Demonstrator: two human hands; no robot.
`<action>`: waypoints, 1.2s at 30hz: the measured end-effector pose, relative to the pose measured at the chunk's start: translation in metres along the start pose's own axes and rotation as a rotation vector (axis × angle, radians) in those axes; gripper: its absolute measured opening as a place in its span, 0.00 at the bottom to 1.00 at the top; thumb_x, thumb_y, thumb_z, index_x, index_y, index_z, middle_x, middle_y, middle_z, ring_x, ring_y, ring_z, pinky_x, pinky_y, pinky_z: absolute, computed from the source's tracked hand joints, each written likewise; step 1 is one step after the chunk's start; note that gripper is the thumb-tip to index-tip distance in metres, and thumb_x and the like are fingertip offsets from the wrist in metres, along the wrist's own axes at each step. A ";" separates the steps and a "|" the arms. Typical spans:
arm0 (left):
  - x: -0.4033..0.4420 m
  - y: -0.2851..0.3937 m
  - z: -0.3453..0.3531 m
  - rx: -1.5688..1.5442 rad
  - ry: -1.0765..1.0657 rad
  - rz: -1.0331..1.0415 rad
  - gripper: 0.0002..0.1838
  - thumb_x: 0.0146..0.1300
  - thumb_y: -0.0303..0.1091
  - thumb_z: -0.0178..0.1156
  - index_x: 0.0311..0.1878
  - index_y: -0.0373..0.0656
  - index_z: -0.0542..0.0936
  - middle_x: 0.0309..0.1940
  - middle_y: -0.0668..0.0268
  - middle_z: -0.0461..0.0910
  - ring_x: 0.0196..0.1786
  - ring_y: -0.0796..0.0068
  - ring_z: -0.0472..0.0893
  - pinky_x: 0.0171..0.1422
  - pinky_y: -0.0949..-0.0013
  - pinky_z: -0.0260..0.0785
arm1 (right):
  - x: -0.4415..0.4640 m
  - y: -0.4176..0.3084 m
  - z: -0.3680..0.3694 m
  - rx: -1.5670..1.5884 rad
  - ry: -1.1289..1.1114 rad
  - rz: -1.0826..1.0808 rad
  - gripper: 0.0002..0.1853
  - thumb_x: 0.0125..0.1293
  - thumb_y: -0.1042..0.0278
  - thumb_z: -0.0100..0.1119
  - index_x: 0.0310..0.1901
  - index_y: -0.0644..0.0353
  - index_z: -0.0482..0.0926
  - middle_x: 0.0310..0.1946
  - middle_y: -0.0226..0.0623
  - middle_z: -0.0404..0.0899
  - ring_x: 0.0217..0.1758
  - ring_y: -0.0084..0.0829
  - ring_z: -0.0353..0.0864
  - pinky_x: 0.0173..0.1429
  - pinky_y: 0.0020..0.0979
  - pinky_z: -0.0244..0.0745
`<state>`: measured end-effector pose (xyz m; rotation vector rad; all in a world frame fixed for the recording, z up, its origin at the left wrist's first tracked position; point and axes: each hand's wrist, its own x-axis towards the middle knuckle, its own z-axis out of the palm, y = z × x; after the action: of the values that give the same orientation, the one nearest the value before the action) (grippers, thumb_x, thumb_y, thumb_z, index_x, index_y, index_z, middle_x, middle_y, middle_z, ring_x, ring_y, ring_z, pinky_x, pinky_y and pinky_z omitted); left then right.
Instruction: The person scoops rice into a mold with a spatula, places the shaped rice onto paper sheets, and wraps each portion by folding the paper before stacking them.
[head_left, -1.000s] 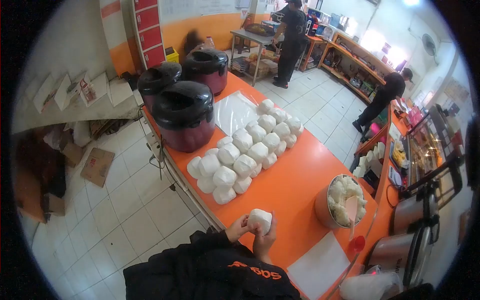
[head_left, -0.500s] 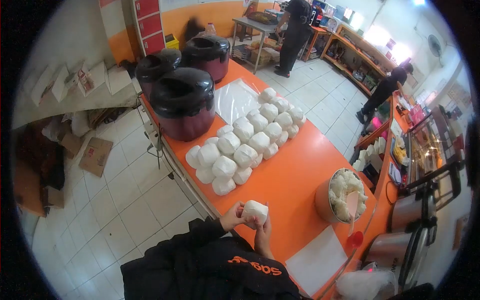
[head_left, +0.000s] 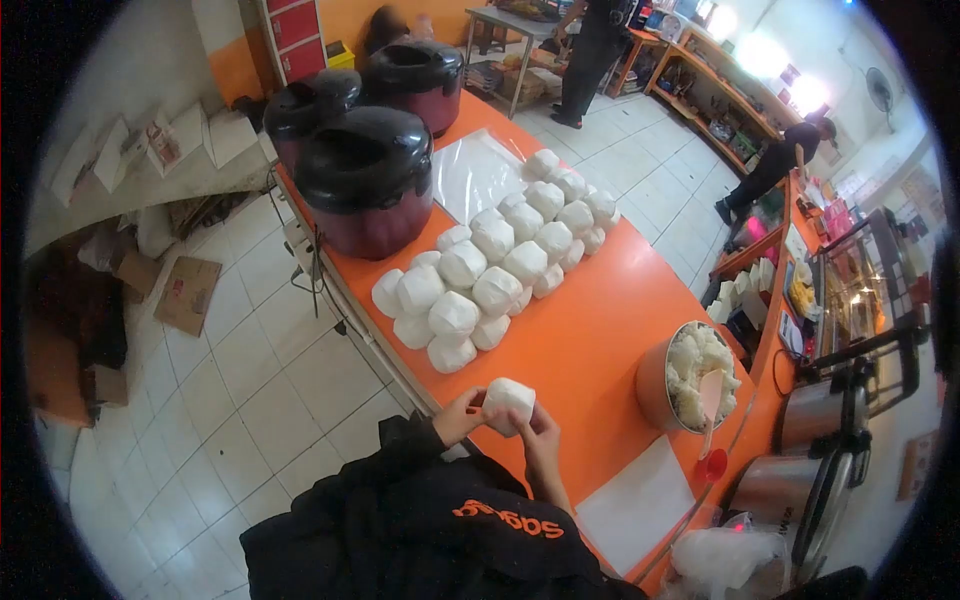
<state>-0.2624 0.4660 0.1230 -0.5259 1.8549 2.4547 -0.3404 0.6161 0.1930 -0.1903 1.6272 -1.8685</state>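
Observation:
Both hands grip a white paper-wrapped rice portion (head_left: 509, 396) near the table's front-left edge. My left hand (head_left: 460, 415) closes on it from the left. My right hand (head_left: 540, 438) presses its right and lower side with bent fingers. Just beyond lies a stacked pile of similar white wrapped portions (head_left: 495, 290). On the right stands a round pot (head_left: 656, 385) of cooked rice (head_left: 695, 365), with a pale pink rice paddle (head_left: 711, 395) resting in it. White wrapping paper (head_left: 637, 508) lies flat nearer me, beside a small red cup (head_left: 712, 464).
Large dark-lidded rice warmers (head_left: 365, 185) crowd the table's far-left end beside a clear plastic sheet (head_left: 475, 170). Steel pots (head_left: 775, 490) and a clear plastic bag (head_left: 730, 560) sit along the right counter. Two people (head_left: 590, 60) stand farther back; cardboard (head_left: 188, 295) lies on the floor.
The wrapped portion has turned and risen slightly in my hands. My right hand's fingers have shifted across its front. The whole view has tilted a little.

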 end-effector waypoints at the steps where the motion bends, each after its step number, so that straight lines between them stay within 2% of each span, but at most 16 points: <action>1: 0.000 0.001 -0.001 -0.050 0.044 0.043 0.27 0.65 0.42 0.60 0.62 0.37 0.67 0.55 0.58 0.73 0.60 0.69 0.72 0.66 0.64 0.61 | 0.010 -0.004 0.003 -0.015 -0.009 -0.045 0.25 0.61 0.67 0.66 0.57 0.68 0.69 0.47 0.40 0.80 0.51 0.28 0.78 0.54 0.30 0.73; 4: -0.005 0.023 -0.006 -0.143 0.205 0.120 0.24 0.68 0.38 0.56 0.62 0.35 0.66 0.56 0.61 0.72 0.60 0.71 0.71 0.65 0.65 0.63 | 0.049 -0.030 0.012 -0.224 -0.070 -0.014 0.26 0.59 0.66 0.68 0.54 0.65 0.66 0.44 0.44 0.80 0.46 0.30 0.80 0.46 0.30 0.77; 7: -0.005 0.031 -0.029 -0.083 0.333 0.236 0.26 0.65 0.38 0.58 0.62 0.36 0.66 0.58 0.57 0.71 0.62 0.66 0.70 0.65 0.63 0.62 | 0.106 -0.057 0.031 -0.339 -0.287 -0.135 0.30 0.56 0.63 0.71 0.52 0.62 0.63 0.41 0.46 0.80 0.42 0.32 0.81 0.41 0.30 0.78; 10: -0.007 0.064 -0.057 0.793 0.710 0.409 0.32 0.60 0.42 0.63 0.64 0.40 0.66 0.64 0.53 0.65 0.67 0.55 0.64 0.70 0.58 0.57 | 0.163 -0.078 0.057 -0.479 -0.371 -0.154 0.31 0.53 0.57 0.73 0.52 0.63 0.67 0.42 0.46 0.78 0.42 0.31 0.80 0.41 0.30 0.78; 13: 0.019 0.070 -0.077 1.211 0.832 0.522 0.36 0.56 0.48 0.65 0.67 0.48 0.66 0.69 0.51 0.58 0.71 0.48 0.57 0.72 0.49 0.50 | 0.194 -0.102 0.088 -0.674 -0.350 -0.067 0.32 0.52 0.50 0.72 0.50 0.64 0.71 0.44 0.47 0.76 0.41 0.32 0.79 0.39 0.31 0.77; 14: 0.026 0.066 -0.077 1.272 0.814 0.484 0.36 0.56 0.49 0.64 0.67 0.51 0.66 0.70 0.52 0.57 0.71 0.48 0.56 0.71 0.47 0.49 | 0.208 -0.091 0.092 -0.695 -0.316 -0.149 0.34 0.51 0.44 0.70 0.48 0.66 0.72 0.43 0.47 0.75 0.40 0.32 0.78 0.37 0.31 0.76; 16: 0.036 0.053 -0.074 1.392 0.773 0.399 0.36 0.56 0.52 0.64 0.67 0.57 0.66 0.71 0.54 0.54 0.72 0.49 0.54 0.71 0.44 0.47 | 0.223 -0.068 0.096 -0.632 -0.236 -0.149 0.35 0.52 0.43 0.70 0.47 0.68 0.71 0.43 0.49 0.74 0.40 0.33 0.78 0.36 0.30 0.75; 20: 0.045 0.031 -0.075 1.317 0.885 0.461 0.34 0.55 0.54 0.63 0.66 0.64 0.67 0.69 0.55 0.58 0.70 0.51 0.58 0.70 0.43 0.49 | 0.197 -0.060 0.110 -0.524 -0.065 0.003 0.37 0.52 0.42 0.69 0.49 0.69 0.67 0.44 0.53 0.74 0.40 0.36 0.78 0.34 0.30 0.75; 22: 0.045 0.025 -0.075 1.256 0.956 0.554 0.35 0.53 0.55 0.63 0.66 0.64 0.67 0.68 0.56 0.61 0.69 0.51 0.61 0.69 0.43 0.50 | 0.187 -0.053 0.119 -0.463 0.055 -0.034 0.38 0.53 0.42 0.69 0.49 0.67 0.65 0.41 0.49 0.74 0.36 0.33 0.77 0.36 0.30 0.74; 26: 0.049 0.034 -0.072 1.192 1.064 0.703 0.39 0.51 0.57 0.63 0.66 0.56 0.66 0.65 0.55 0.64 0.66 0.50 0.64 0.67 0.43 0.53 | 0.203 -0.014 0.126 -0.531 0.180 -0.095 0.38 0.55 0.40 0.67 0.51 0.65 0.62 0.38 0.49 0.74 0.35 0.34 0.77 0.39 0.33 0.73; 28: 0.051 0.037 -0.074 1.069 1.049 0.711 0.40 0.51 0.57 0.63 0.66 0.52 0.65 0.65 0.55 0.65 0.66 0.50 0.64 0.67 0.43 0.53 | 0.199 -0.007 0.130 -0.570 0.161 -0.213 0.35 0.58 0.41 0.64 0.49 0.65 0.62 0.37 0.50 0.74 0.36 0.37 0.77 0.42 0.36 0.72; 29: 0.050 0.039 -0.075 1.165 1.026 0.709 0.40 0.52 0.56 0.62 0.67 0.52 0.64 0.65 0.55 0.64 0.66 0.50 0.64 0.67 0.43 0.52 | 0.196 -0.008 0.133 -0.590 0.147 -0.276 0.34 0.59 0.41 0.62 0.49 0.65 0.62 0.36 0.50 0.75 0.36 0.39 0.77 0.44 0.37 0.71; 31: 0.046 0.044 -0.076 1.358 0.989 0.702 0.41 0.53 0.56 0.62 0.68 0.50 0.63 0.66 0.54 0.63 0.66 0.50 0.64 0.68 0.42 0.50 | 0.188 -0.015 0.134 -0.684 0.079 -0.295 0.30 0.62 0.43 0.59 0.47 0.64 0.63 0.35 0.52 0.75 0.39 0.43 0.77 0.46 0.40 0.70; 32: 0.045 0.045 -0.077 1.340 0.948 0.647 0.41 0.53 0.55 0.62 0.69 0.51 0.62 0.67 0.54 0.62 0.67 0.51 0.63 0.68 0.42 0.49 | 0.185 -0.019 0.136 -0.729 0.043 -0.308 0.28 0.64 0.44 0.57 0.46 0.64 0.63 0.34 0.52 0.76 0.40 0.45 0.77 0.47 0.41 0.69; 35: 0.043 0.044 -0.076 1.292 0.860 0.543 0.42 0.54 0.55 0.61 0.70 0.51 0.60 0.69 0.53 0.59 0.68 0.53 0.61 0.69 0.42 0.47 | 0.169 -0.039 0.143 -0.772 0.018 -0.182 0.24 0.65 0.46 0.54 0.42 0.65 0.68 0.41 0.55 0.76 0.47 0.55 0.74 0.52 0.47 0.66; 36: 0.044 0.043 -0.077 1.281 0.856 0.549 0.42 0.54 0.56 0.61 0.71 0.52 0.60 0.70 0.53 0.57 0.69 0.54 0.60 0.69 0.42 0.47 | 0.168 -0.039 0.142 -0.865 0.038 -0.260 0.24 0.65 0.46 0.54 0.40 0.65 0.69 0.39 0.54 0.76 0.46 0.54 0.74 0.51 0.46 0.66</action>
<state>-0.2939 0.3730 0.1327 -1.0534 3.5946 0.5435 -0.4149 0.4058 0.2109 -0.7565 2.4355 -1.2099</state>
